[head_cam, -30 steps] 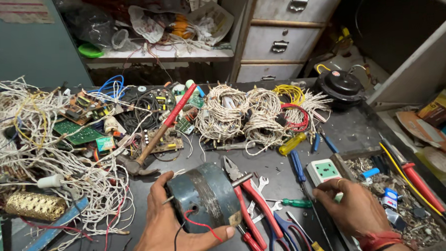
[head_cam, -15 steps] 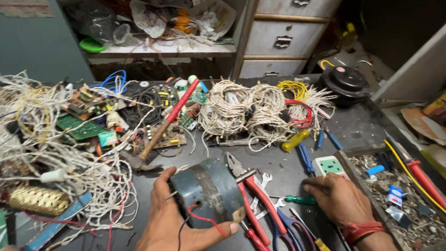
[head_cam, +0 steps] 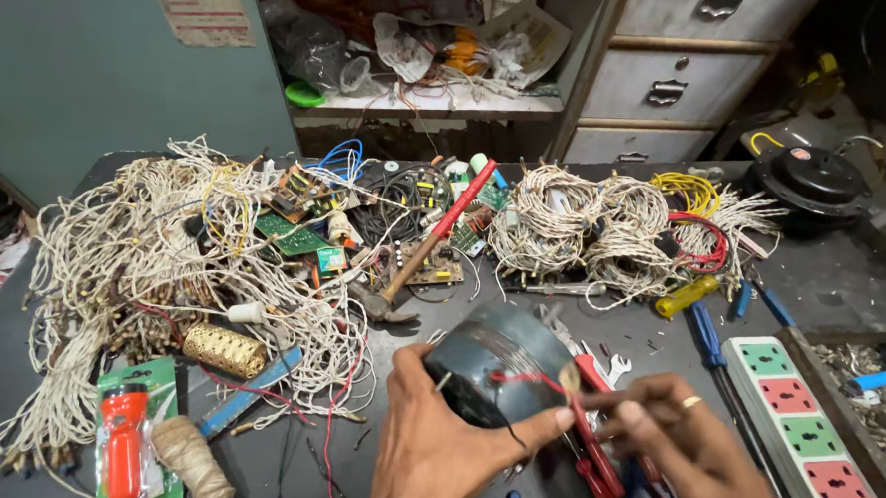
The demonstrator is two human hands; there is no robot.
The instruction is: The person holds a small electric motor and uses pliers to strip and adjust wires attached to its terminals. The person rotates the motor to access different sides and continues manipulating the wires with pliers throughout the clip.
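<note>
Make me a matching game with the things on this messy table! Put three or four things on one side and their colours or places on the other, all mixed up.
Things:
1. hammer
2. torch in its packet
3. power strip
4. round motor

Places or colours:
A. held between the left hand and the right hand
B. orange, at the table's left front corner
C. red grip, lying across the circuit boards
D. green and pink sockets, at the right

Pairs: 1-C, 2-B, 3-D, 4-A
</note>
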